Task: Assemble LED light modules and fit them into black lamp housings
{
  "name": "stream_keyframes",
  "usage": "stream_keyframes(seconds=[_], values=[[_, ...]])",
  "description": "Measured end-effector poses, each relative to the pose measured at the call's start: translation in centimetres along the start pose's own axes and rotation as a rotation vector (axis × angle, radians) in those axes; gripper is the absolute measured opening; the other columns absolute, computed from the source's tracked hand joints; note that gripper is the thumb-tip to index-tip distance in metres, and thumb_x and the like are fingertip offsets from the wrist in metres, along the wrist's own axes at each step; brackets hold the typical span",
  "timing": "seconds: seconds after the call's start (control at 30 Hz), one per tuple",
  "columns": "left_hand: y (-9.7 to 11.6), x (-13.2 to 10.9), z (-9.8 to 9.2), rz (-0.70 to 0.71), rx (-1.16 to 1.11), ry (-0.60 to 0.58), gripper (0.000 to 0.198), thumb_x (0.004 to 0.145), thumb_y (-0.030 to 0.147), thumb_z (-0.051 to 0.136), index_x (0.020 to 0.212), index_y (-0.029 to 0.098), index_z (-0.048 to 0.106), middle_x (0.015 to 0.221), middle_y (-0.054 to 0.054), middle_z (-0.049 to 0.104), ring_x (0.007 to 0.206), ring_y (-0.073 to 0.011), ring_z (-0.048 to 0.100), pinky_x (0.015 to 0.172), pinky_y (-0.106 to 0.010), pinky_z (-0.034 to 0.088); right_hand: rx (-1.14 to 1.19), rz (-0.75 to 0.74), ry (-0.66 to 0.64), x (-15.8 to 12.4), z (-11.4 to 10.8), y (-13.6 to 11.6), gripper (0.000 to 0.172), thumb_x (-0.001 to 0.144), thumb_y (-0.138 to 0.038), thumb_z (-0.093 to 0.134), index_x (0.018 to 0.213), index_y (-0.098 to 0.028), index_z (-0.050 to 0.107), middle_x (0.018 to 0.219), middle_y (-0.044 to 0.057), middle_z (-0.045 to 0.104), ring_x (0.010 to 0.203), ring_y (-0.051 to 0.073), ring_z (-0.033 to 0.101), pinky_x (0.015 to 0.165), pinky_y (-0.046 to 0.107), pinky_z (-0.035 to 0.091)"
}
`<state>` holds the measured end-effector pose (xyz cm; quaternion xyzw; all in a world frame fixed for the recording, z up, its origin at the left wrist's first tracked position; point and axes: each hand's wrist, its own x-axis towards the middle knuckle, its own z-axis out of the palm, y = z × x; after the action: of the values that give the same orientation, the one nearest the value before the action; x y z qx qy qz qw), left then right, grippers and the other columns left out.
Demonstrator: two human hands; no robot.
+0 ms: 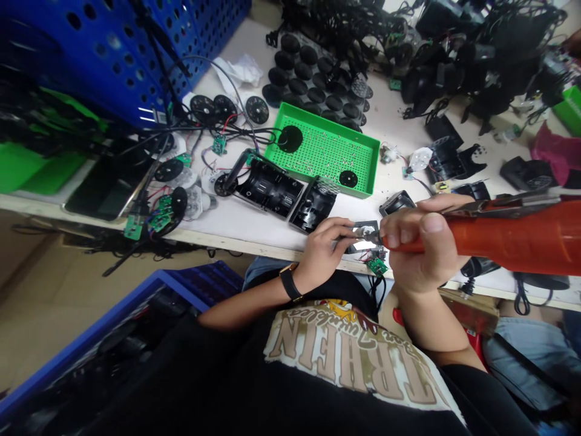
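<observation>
Small black-framed part with a white face (364, 245): one, at the near edge of the worktable (236, 221), between the two hands. Orange power driver (512, 236): one, long axis running roughly left to right, narrow end pointed left over the part. Right hand (424, 242) was wrapped around the driver's front end, just right of the part. Left hand (324, 248) was nearer, fingers drawn narrow and reaching over the part's left side by the driver's tip; could not tell whether they pinched anything. Green circuit board (376, 265): one, just below the part. Farther out, open black shells (267, 188): two, side by side. Beyond them, green tray (373, 175): one, with two black discs (290, 139) and tiny metal pieces, too small to count.
</observation>
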<state>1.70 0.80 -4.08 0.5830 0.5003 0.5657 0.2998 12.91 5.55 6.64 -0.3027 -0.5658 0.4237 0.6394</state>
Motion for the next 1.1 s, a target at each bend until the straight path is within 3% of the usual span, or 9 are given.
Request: stream_keyframes(seconds=[0.13, 0.3, 0.4, 0.5, 0.73, 1.1], values=[[0.1, 0.0, -0.1, 0.007, 0.013, -0.009, 0.007, 0.095, 0.013, 0.071, 0.097, 0.020, 0.072, 0.113, -0.005, 0.075, 0.110, -0.0193, 0.073, 0.101, -0.041, 0.062, -0.003, 0.002, 0.000, 0.1, -0.1, -0.2, 0.014, 0.090, -0.037, 0.073, 0.092, -0.026, 0.064, 0.054, -0.011, 0.044, 0.037, 0.009, 0.043, 0.040, 0.025, 0.042], [0.1, -0.5, 0.2, 0.010, 0.103, 0.018, 0.048, 0.083, 0.012, 0.084, 0.124, 0.021, 0.062, 0.122, -0.008, 0.072, 0.119, -0.0235, 0.070, 0.105, -0.044, 0.060, 0.014, 0.011, 0.024, 0.2, -0.1, 0.4, 0.012, 0.089, -0.033, 0.074, 0.093, -0.026, 0.065, 0.054, -0.011, 0.047, 0.038, 0.009, 0.046, 0.040, 0.024, 0.041], [0.0, -0.8, 0.4, 0.007, 0.154, 0.003, 0.056, 0.080, 0.013, 0.087, 0.127, 0.020, 0.058, 0.122, -0.009, 0.072, 0.120, -0.0252, 0.070, 0.105, -0.045, 0.060, 0.013, 0.048, 0.037, 0.1, -0.2, 1.0, 0.013, 0.086, -0.029, 0.076, 0.093, -0.024, 0.066, 0.053, -0.010, 0.050, 0.037, 0.009, 0.047, 0.039, 0.024, 0.040], [-0.2, -0.8, 0.4, -0.001, 0.188, -0.026, 0.054, 0.083, 0.016, 0.085, 0.129, 0.019, 0.057, 0.123, -0.010, 0.071, 0.121, -0.0258, 0.069, 0.106, -0.046, 0.059, -0.034, 0.095, 0.015, 0.1, -0.3, 1.4, 0.018, 0.086, -0.034, 0.079, 0.092, -0.025, 0.066, 0.054, -0.009, 0.050, 0.039, 0.009, 0.049, 0.039, 0.025, 0.041], [-0.4, -0.8, 0.2, 0.075, 0.214, -0.057, 0.029, 0.090, 0.016, 0.078, 0.116, 0.021, 0.066, 0.126, -0.009, 0.069, 0.126, -0.0244, 0.066, 0.111, -0.048, 0.057, -0.044, 0.062, -0.010, 0.2, 0.1, 1.0, 0.016, 0.089, -0.035, 0.077, 0.093, -0.025, 0.066, 0.054, -0.010, 0.050, 0.039, 0.009, 0.049, 0.040, 0.025, 0.040], [-0.3, -0.7, 0.2, 0.065, 0.203, -0.041, 0.024, 0.089, 0.015, 0.079, 0.110, 0.019, 0.068, 0.122, -0.008, 0.070, 0.123, -0.0237, 0.067, 0.108, -0.046, 0.059, 0.000, 0.037, 0.037, 0.2, 0.5, 0.7, 0.010, 0.086, -0.029, 0.077, 0.090, -0.025, 0.069, 0.052, -0.010, 0.049, 0.036, 0.009, 0.047, 0.038, 0.027, 0.039]])
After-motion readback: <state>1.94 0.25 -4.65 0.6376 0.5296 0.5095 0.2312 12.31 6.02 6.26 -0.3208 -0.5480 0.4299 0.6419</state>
